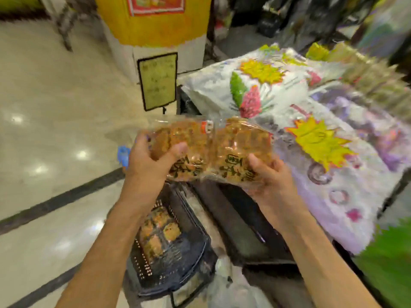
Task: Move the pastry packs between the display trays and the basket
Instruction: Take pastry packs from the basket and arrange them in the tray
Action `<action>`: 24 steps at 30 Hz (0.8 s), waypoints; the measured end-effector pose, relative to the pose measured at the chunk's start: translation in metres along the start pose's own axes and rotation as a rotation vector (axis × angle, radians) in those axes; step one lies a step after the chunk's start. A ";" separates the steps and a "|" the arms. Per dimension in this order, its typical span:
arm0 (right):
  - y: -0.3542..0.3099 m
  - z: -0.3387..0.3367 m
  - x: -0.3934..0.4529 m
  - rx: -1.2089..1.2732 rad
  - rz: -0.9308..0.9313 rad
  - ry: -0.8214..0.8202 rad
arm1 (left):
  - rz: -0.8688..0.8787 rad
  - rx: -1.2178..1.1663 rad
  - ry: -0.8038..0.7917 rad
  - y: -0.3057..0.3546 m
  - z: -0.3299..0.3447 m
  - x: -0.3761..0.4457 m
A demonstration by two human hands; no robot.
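Gripped two pastry packs point(211, 150) side by side, left hand point(146, 161) and right hand point(269, 176) curled round the outer ends; held above the black basket point(178, 252); another pack point(158, 232) lying inside, below the left hand.

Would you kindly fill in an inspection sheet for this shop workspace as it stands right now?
Surface: display table at right, covered with wrapped goods; glossy tiled floor at left.
Job's things: two pastry packs held side by side in the air; dark basket below with another pack inside.
Clutter: yellow starburst price tags on the wrapped goods.
Grippers: left hand grips the left pack; right hand grips the right pack.
Cables: nothing seen.
Surroundings: yellow and white pillar with a framed sign in front; picture blurred.
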State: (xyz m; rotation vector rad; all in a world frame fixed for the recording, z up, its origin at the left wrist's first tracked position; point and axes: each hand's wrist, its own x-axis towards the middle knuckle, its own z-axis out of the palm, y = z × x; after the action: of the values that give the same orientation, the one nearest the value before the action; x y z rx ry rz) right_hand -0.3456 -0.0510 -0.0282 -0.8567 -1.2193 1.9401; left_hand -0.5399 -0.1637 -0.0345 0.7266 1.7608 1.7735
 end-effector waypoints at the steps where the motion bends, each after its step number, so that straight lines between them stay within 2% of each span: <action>1: -0.021 -0.014 -0.020 0.015 -0.038 0.065 | 0.032 -0.005 -0.075 0.021 0.021 -0.006; 6: -0.105 -0.110 -0.130 -0.063 -0.248 0.374 | 0.141 -0.061 -0.487 0.090 0.150 -0.053; 10: -0.140 -0.197 -0.215 -0.097 -0.378 0.672 | 0.193 -0.033 -0.777 0.106 0.267 -0.104; 13: -0.159 -0.272 -0.279 -0.284 -0.414 0.895 | 0.268 0.042 -1.036 0.106 0.361 -0.150; 15: -0.171 -0.322 -0.316 -0.425 -0.372 0.971 | 0.358 0.136 -1.202 0.099 0.420 -0.171; 17: -0.178 -0.369 -0.344 -0.522 -0.280 0.987 | 0.555 0.299 -1.311 0.088 0.477 -0.187; 20: -0.181 -0.431 -0.365 -0.708 -0.099 0.975 | 0.929 0.650 -1.375 0.066 0.546 -0.209; 22: -0.185 -0.461 -0.364 -0.924 0.043 0.922 | 1.082 0.855 -1.423 0.054 0.577 -0.222; 24: -0.186 -0.483 -0.356 -1.174 0.224 0.830 | 1.161 1.029 -1.459 0.044 0.599 -0.229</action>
State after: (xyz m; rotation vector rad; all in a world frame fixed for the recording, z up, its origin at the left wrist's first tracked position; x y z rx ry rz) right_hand 0.2789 -0.0521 0.0382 -2.1469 -1.6603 0.6087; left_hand 0.0428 0.1026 0.0114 2.8130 0.9075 0.0246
